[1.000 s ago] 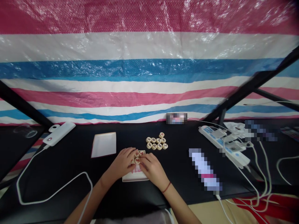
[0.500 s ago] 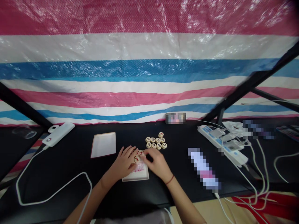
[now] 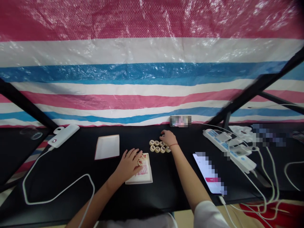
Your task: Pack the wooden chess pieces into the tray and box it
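Observation:
My left hand (image 3: 129, 165) lies with fingers spread over the left side of a small white box (image 3: 150, 177) with a pink print inside. Beside its fingertips, red-marked Chinese chess pieces (image 3: 140, 162) sit in the box; some are partly under the fingers. My right hand (image 3: 169, 138) reaches to the back of a group of black-marked Chinese chess pieces (image 3: 157, 149) standing in two rows. Its fingers are curled closed at the back right of the group, around a piece mostly hidden by them. The hand and wrist also cover part of the right end of the rows.
An open white box lid (image 3: 107, 147) lies on the black table (image 3: 114, 193) at left. A white power bank (image 3: 63, 136) with a cable is farther left. On the right are a lit phone (image 3: 210, 174) and a power strip (image 3: 229, 150) with plugs and cables. Striped sheeting (image 3: 142, 72) hangs behind.
My right hand has moved from the white box up and right to the back of the piece group. The left hand has stayed on the box. The camera view has shifted slightly.

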Tool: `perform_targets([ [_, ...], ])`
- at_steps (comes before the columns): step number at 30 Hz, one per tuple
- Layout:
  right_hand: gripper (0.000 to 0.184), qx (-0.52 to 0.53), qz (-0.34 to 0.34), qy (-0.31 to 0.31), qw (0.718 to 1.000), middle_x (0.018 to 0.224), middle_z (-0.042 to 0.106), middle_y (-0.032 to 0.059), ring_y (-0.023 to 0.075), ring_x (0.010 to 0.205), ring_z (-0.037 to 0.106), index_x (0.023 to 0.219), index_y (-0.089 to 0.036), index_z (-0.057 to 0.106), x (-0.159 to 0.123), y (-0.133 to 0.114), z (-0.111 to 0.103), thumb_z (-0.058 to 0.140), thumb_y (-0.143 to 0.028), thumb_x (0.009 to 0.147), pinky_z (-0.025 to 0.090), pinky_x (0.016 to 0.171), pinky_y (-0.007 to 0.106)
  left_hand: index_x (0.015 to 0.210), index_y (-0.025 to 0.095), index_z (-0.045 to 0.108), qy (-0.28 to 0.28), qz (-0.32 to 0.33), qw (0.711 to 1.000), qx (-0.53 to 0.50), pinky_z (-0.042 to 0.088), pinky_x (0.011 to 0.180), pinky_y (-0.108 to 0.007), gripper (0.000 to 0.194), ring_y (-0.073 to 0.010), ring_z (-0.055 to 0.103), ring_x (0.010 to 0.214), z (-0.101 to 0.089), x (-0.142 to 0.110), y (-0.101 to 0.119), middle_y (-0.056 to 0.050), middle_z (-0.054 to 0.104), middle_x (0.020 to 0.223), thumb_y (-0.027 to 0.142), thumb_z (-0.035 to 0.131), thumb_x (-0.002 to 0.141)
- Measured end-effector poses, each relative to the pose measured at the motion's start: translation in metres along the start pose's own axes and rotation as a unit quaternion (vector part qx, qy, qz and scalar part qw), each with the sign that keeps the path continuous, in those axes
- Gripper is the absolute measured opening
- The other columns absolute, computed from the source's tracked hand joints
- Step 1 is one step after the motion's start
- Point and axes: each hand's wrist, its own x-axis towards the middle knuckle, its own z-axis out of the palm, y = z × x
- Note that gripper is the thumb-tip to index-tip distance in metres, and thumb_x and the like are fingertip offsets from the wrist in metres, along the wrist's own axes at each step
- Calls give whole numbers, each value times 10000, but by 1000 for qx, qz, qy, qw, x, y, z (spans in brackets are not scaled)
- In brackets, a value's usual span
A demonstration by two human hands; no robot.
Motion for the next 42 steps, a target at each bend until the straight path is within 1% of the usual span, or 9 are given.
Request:
perform_targets([
  [3,156,29,-5,17,999,886,697,81,213,892,647,891,-164,711,-6,-3,-10,621,-176,764,439,741,263,1395,216,441,17,4,1000,-3,305,1100,-475,547,-262,456,1281,0,0,1,-89,536,1378,434,529,901],
  [7,241,113,-55,35,992,849,711,29,165,799,656,983,-196,694,-42,-18,-19,614,-356,820,468,733,249,1370,216,472,89,20,995,-38,170,1135,-593,586,-315,426,1299,-11,4,2,-105,570,1327,485,581,861],
  [12,343,473,-123,-69,870,755,695,24,168,697,653,930,-188,663,-105,-48,-5,718,-456,724,507,643,273,1367,223,474,167,20,973,-160,445,1001,-439,541,-256,561,1136,-24,20,5,-113,598,1218,433,580,879],
  [15,325,555,-99,-121,817,749,693,13,162,713,661,887,-195,649,-124,-58,4,758,-434,694,518,672,281,1258,256,568,171,11,957,-234,508,900,-370,366,-214,612,1020,-24,26,10,-76,630,1099,368,547,910],
  [19,373,602,-38,-140,785,749,700,19,167,721,664,843,-184,646,-125,-53,7,808,-447,632,531,694,300,1076,229,642,158,-16,947,-278,507,852,-329,213,-187,623,938,-23,23,17,-54,644,999,300,567,890],
  [30,428,606,18,-72,792,767,685,41,154,671,642,841,-167,656,-128,-30,1,797,-514,633,532,612,276,860,296,676,68,54,985,-149,212,1082,-466,92,-184,573,1026,-14,11,17,39,709,924,358,609,877],
  [35,428,598,16,-85,797,780,681,44,170,665,660,862,-176,633,-135,-26,9,774,-524,657,548,589,285,847,277,669,62,100,988,-97,319,1002,-445,66,-217,525,1065,-8,14,16,19,680,1030,343,663,841],
  [38,370,553,-20,-80,829,891,677,51,135,641,645,903,-176,638,-142,-23,15,756,-462,700,551,613,272,872,242,657,58,91,991,-84,407,919,-397,43,-223,530,1016,-9,17,18,-24,638,1058,264,658,835],
  [42,215,465,-111,-72,875,1095,609,63,154,825,660,988,-213,662,-153,-27,16,665,-298,791,560,700,269,1000,220,631,42,78,992,-94,439,924,-398,157,-236,535,1040,-14,19,19,-58,604,1093,244,622,846],
])
